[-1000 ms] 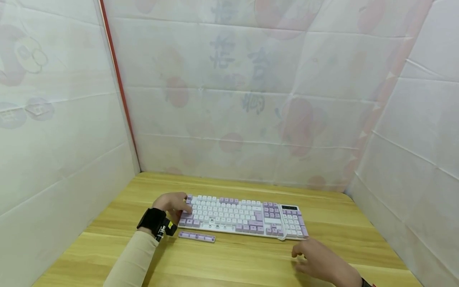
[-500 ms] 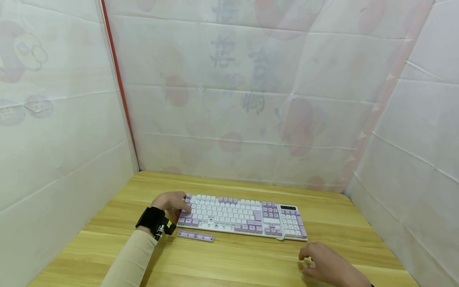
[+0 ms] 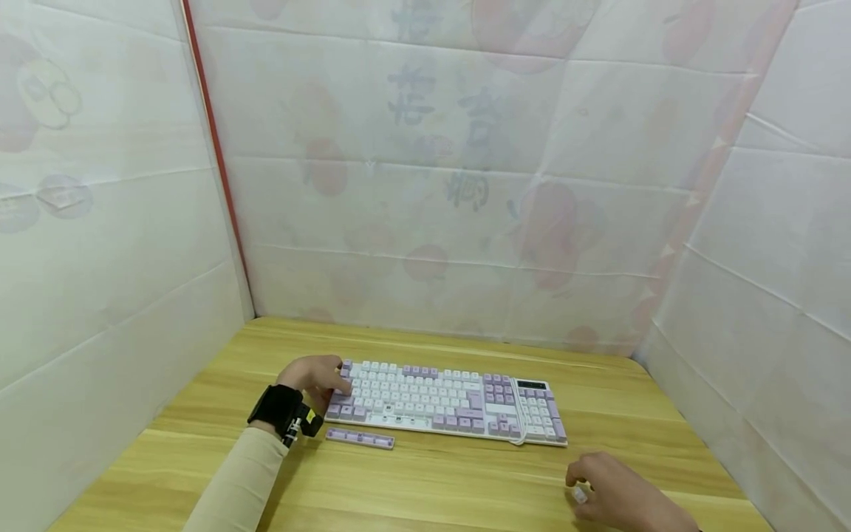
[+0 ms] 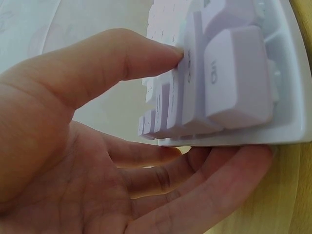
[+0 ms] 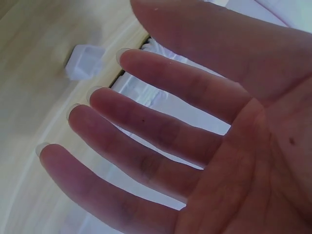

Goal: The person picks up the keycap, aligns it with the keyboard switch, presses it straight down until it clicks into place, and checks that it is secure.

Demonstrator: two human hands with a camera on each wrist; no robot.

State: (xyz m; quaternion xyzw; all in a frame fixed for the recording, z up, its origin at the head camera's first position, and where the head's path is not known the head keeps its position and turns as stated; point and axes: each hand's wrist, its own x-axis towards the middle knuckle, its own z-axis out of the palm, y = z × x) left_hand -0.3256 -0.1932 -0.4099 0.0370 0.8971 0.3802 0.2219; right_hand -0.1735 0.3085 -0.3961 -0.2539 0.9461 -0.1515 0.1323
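Observation:
In the head view, a white and purple keyboard (image 3: 425, 395) lies on the table, with bare key spots along its front row. My left hand (image 3: 315, 377) grips its left end. The left wrist view shows the thumb (image 4: 141, 53) pressed on the purple keys and the other fingers (image 4: 209, 190) along the side edge. At the front right, my right hand (image 3: 614, 491) is beside a small white keycap (image 3: 580, 494). In the right wrist view its fingers (image 5: 161, 126) are spread and nearly straight, with the keycap (image 5: 84, 62) beyond the fingertips.
A long purple spacebar (image 3: 360, 438) lies upside down in front of the keyboard's left part. A bundled white cable (image 3: 521, 417) crosses the keyboard's right part. Sheeted walls (image 3: 425, 222) stand around the wooden table (image 3: 432, 488) at the back and both sides.
My right hand has moved right and toward me, away from the keyboard's corner, and the white keycap now shows by its fingers. The left hand keeps its hold on the keyboard.

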